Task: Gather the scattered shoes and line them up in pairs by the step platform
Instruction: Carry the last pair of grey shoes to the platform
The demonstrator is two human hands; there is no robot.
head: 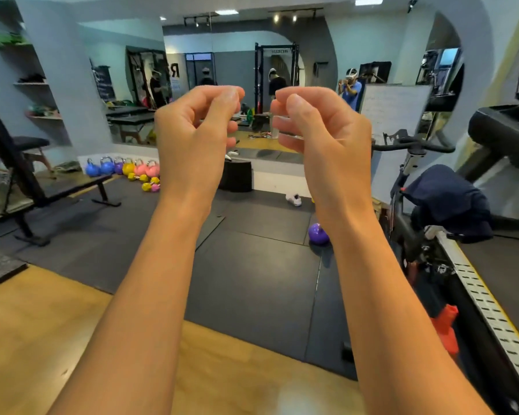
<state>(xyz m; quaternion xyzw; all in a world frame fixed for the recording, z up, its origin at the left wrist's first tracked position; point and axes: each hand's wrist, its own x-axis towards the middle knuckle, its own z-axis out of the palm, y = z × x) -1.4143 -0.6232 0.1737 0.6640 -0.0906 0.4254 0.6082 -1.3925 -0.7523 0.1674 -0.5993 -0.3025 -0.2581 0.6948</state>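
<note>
**Hazards at the outset.** A purple kettlebell (pixel 318 234) lies on the black floor mat (pixel 252 280) between the person and the white shoe (pixel 294 199), so a walk straight toward the shoe could catch a foot on it. The raised forearms also hide part of the floor, and a shoe there might go unnoticed (a small white object (pixel 230 155) atop the black step platform (pixel 236 178) may be another shoe, but it is too small to tell). The left hand (pixel 198 121) and right hand (pixel 318 121) are held up side by side, fingers curled to the thumbs, holding nothing. The shoe lies well apart from both, on the mat near the platform's right side.
</note>
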